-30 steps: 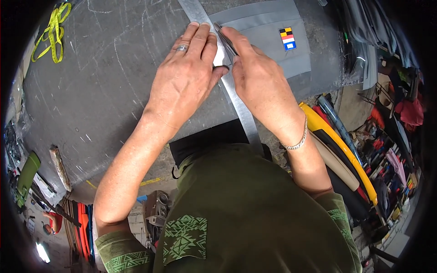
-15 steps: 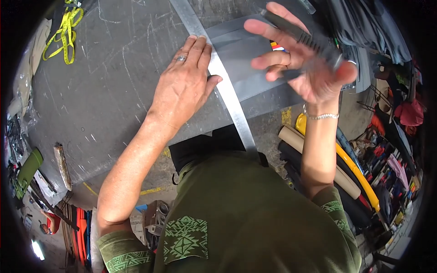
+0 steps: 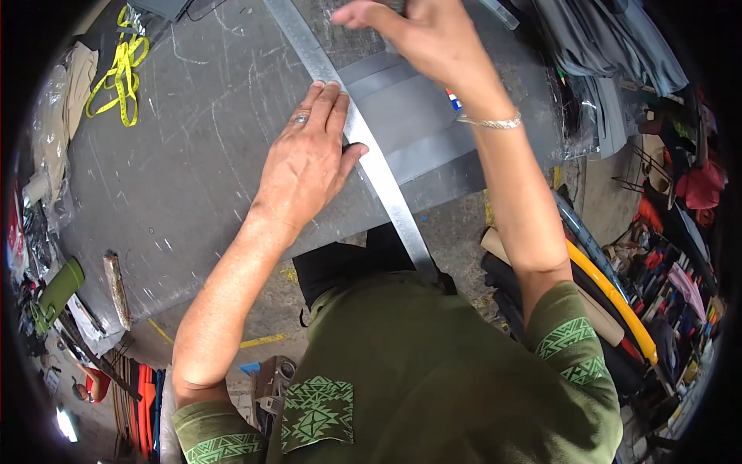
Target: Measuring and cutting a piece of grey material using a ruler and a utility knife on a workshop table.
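A long metal ruler (image 3: 369, 143) crosses the worktable and reaches past its near edge to my waist. Pressed flat on the ruler, my left hand (image 3: 305, 151) has its fingers stretched out and holds nothing. Under and right of the ruler lies a sheet of grey material (image 3: 413, 124) with folded-looking bands. My right hand (image 3: 440, 42) hovers over the far part of this sheet, its thumb pointing left. The upper picture edge cuts off its other fingers, so what they hold, if anything, is hidden.
A yellow measuring tape (image 3: 121, 77) lies loosely coiled at the far left of the scratched dark worktable (image 3: 178, 178). Grey material (image 3: 618, 46) is heaped at the far right. Rolls of material, one of them yellow (image 3: 610, 298), lean below the table's right side. A worn stick (image 3: 117, 290) lies near the left edge.
My right hand has swung up and left, away from the right side; the dark handled tool seen in it before is out of sight. My left hand still presses the ruler.
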Demonstrator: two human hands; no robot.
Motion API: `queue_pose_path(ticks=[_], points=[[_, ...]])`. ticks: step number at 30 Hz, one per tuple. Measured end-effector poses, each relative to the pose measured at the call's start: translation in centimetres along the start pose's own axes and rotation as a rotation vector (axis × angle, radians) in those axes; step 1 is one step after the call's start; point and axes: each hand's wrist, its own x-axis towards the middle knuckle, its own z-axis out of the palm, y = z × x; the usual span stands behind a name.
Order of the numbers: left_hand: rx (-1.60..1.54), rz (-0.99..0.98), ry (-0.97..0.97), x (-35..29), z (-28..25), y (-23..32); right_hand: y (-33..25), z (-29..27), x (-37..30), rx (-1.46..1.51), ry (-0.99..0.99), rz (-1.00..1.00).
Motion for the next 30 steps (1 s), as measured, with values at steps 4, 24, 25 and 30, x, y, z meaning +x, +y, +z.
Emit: queue_pose_path(ticks=[4,24,25,30], points=[[-0.013,-0.001,-0.006,0.3,-0.1,0.3,2.7,0.3,2.4,-0.158,-0.1,0.042],[0.025,0.001,-0.015,0.3,-0.1,0.1,9.5,4.5,5.3,-0.256,0.149,0.282],[0.021,-0.005,-0.014,0.3,0.0,0.0,9.4,5.1,5.2,-0.485,0.261,0.309],[-0.005,-0.003,0.002,0.1,0.1,0.2,10.4,2.6,5.0,-0.086,0.049,0.239]])
